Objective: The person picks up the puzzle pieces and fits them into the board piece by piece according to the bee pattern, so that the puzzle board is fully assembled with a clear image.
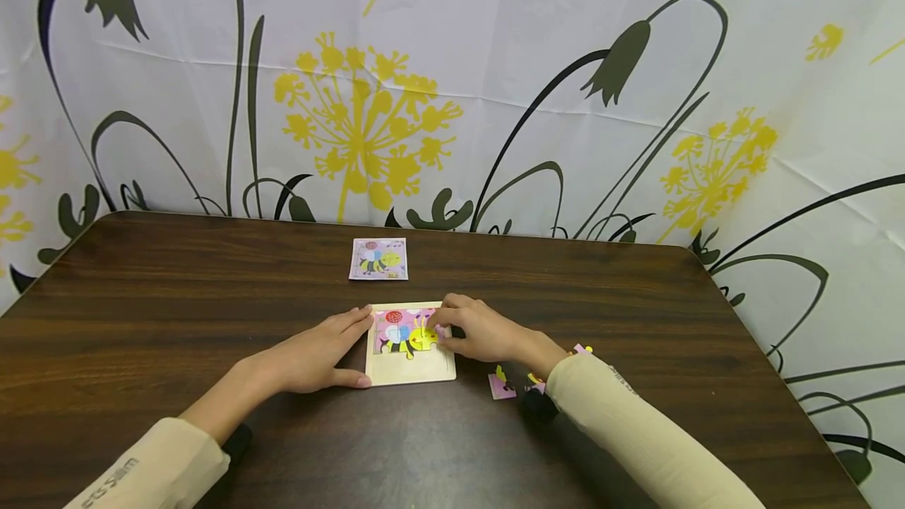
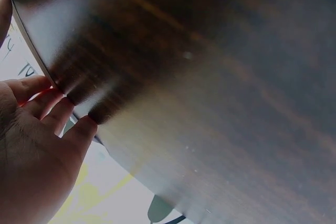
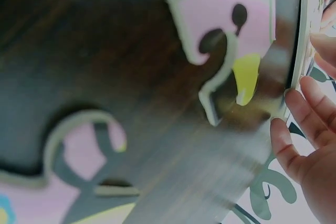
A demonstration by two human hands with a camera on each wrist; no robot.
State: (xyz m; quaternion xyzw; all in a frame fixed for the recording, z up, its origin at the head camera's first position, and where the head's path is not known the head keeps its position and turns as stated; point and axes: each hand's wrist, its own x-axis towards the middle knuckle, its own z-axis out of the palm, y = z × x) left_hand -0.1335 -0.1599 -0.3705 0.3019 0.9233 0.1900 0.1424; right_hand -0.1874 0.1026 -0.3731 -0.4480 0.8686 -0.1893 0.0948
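Observation:
A small wooden jigsaw tray [image 1: 412, 371] lies on the table, its upper part filled with a bee picture [image 1: 399, 336] and its lower strip bare wood. Along the tray's left edge rests my left hand [image 1: 318, 352], fingers at the upper corner and thumb near the lower one. My right hand [image 1: 484, 330] reaches over the right edge, thumb and index finger bent about a pink puzzle piece [image 1: 441, 331], which they partly hide. Loose puzzle pieces lie right of the tray: one pink with yellow [image 1: 502, 387], others partly behind the right forearm; two appear large in the right wrist view [image 3: 236, 9].
A square picture card [image 1: 379, 259] of the same bee lies behind the tray. The dark wood table [image 1: 177, 281] ends at a wall hung with flower-patterned cloth [image 1: 530, 100]. A dark round object [image 1: 539, 405] sits under the right wrist.

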